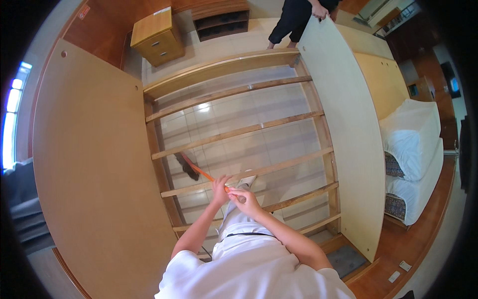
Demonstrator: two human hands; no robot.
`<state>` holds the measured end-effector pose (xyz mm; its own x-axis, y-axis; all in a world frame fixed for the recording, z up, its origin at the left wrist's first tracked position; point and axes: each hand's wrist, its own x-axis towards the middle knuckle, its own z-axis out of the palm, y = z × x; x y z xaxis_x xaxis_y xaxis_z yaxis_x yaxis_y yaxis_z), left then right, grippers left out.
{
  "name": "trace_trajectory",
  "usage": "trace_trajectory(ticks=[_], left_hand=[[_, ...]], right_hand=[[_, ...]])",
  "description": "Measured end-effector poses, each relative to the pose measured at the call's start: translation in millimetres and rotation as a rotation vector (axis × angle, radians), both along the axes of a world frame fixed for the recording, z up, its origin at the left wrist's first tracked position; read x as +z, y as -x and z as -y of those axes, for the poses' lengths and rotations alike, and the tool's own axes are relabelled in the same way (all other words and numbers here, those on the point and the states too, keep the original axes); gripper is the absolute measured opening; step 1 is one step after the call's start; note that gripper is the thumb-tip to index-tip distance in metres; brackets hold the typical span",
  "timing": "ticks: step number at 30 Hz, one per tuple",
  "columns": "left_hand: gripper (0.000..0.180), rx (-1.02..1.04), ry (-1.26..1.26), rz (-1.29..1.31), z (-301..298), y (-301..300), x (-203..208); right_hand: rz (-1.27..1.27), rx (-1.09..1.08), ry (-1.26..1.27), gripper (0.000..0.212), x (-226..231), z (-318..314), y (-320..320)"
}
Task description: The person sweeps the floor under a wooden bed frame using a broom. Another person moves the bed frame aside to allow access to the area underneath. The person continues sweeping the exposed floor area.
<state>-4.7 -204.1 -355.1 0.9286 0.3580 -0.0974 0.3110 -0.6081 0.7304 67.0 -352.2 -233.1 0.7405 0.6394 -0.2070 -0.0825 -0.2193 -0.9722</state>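
An orange-handled broom slants down between the slats of a wooden bed frame. Its dark bristles rest on the tiled floor near the frame's left rail. My left hand is closed round the handle, and my right hand grips it nearer my body, by the handle's end. Both hands are just above a slat. One of my feet, in a light shoe, stands on the floor inside the frame.
Large boards lean along the left, and another panel stands at the right, its top held by another person's hand. Two covered mattresses lie farther right. A drawer cabinet and a low open shelf stand at the back.
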Motion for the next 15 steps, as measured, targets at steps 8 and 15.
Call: trace_trajectory(ticks=[8,15], left_hand=[[0.075,-0.232,0.442,-0.010,133,-114,5],[0.061,-0.581,0.727,0.178,311,-220,21]], right_hand=[[0.067,-0.333,0.223,0.018,55,123,-78],[0.349,-0.651,0.524,0.012,92,236,-96]])
